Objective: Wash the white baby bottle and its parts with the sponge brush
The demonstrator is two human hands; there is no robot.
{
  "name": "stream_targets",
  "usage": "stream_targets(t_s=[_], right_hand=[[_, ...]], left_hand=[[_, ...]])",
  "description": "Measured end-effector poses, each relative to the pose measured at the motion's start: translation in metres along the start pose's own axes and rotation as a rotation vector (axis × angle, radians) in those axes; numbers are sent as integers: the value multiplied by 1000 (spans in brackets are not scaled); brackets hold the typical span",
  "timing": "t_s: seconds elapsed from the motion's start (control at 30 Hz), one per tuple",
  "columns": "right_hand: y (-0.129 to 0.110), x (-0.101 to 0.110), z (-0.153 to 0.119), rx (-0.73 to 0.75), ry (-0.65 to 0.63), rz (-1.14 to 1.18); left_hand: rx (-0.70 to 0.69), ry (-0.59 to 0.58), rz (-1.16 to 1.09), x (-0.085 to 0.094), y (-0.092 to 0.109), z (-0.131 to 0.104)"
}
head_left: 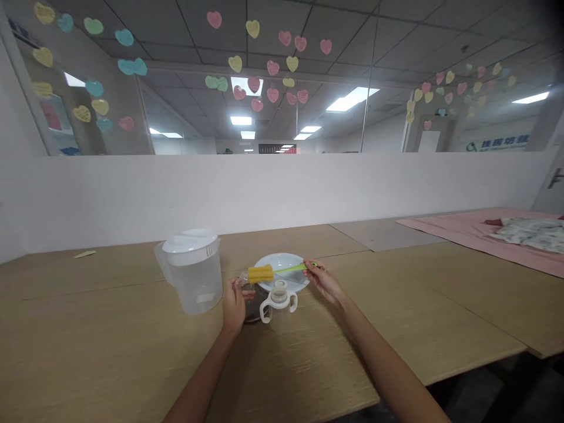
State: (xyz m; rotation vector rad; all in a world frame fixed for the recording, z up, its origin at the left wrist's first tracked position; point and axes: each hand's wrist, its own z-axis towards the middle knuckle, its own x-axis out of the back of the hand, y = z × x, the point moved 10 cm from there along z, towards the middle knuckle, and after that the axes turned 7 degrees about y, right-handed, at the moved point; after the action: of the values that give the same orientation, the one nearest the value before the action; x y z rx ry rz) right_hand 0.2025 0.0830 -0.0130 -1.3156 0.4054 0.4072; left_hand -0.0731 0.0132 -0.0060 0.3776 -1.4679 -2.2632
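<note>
My right hand point(324, 280) grips the green handle of a sponge bottle brush point(261, 274), whose yellow head points left. My left hand point(235, 302) pinches a small clear piece point(244, 277) that looks like a bottle nipple, right at the sponge's end. I cannot tell whether the sponge is inside it. Below the brush, a clear baby bottle point(279, 311) with white side handles stands upright and uncapped. Behind it sits a white bowl point(282, 258) with a small white ring point(281, 284) at its near rim. A dark round object point(256, 308) is partly hidden by my left hand and the bottle.
A lidded translucent plastic pitcher point(196, 279) stands on the wooden table point(132, 352), left of my left hand. A pink cloth point(458, 232) with patterned fabric point(531, 233) lies at the far right. The white wall point(264, 188) borders the table's back.
</note>
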Motion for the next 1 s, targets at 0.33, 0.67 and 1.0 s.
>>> stream_targets(t_s=[0.33,0.67,1.0], right_hand=[[3,-1,-1,-6,10,-18],[1,3,-1,-15,35,9],[2,1,-2,-74,7,85]], left_hand=[[-39,17,-66,0,3,1],[-133,85,136,13,22,-1],[134,161,-188,21,-11,9]])
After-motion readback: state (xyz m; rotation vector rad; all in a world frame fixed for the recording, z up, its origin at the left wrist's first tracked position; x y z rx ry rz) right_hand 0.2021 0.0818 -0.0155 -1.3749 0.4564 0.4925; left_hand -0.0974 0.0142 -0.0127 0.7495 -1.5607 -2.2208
